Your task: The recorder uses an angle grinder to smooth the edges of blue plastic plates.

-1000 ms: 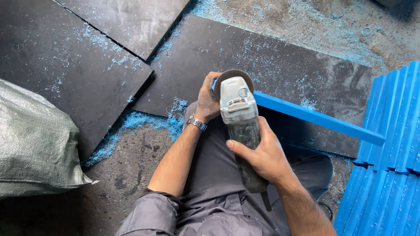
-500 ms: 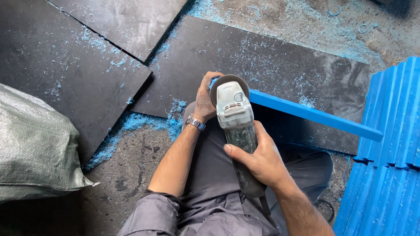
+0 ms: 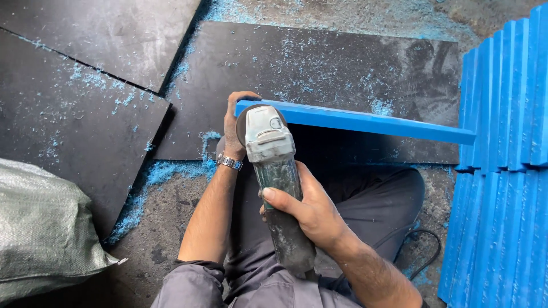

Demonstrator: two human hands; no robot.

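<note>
My right hand (image 3: 305, 211) grips the dusty body of a grey angle grinder (image 3: 273, 165), whose pale head sits against the left end of a long blue plastic bar (image 3: 365, 121). My left hand (image 3: 234, 128), with a metal watch on the wrist, holds that left end of the bar just beside the grinder's disc guard. The bar lies across my lap and reaches right toward the stacked blue pieces. The disc itself is hidden under the grinder head.
Black rubber mats (image 3: 85, 97) cover the floor, dusted with blue shavings (image 3: 160, 171). A stack of blue bars (image 3: 502, 171) stands at the right. A grey woven sack (image 3: 45, 228) lies at the lower left. The grinder's black cable (image 3: 425, 239) loops by my right knee.
The view has shifted slightly, and the grinder head with both hands has stayed at the bar's left end; the grinder has edged a little along it.
</note>
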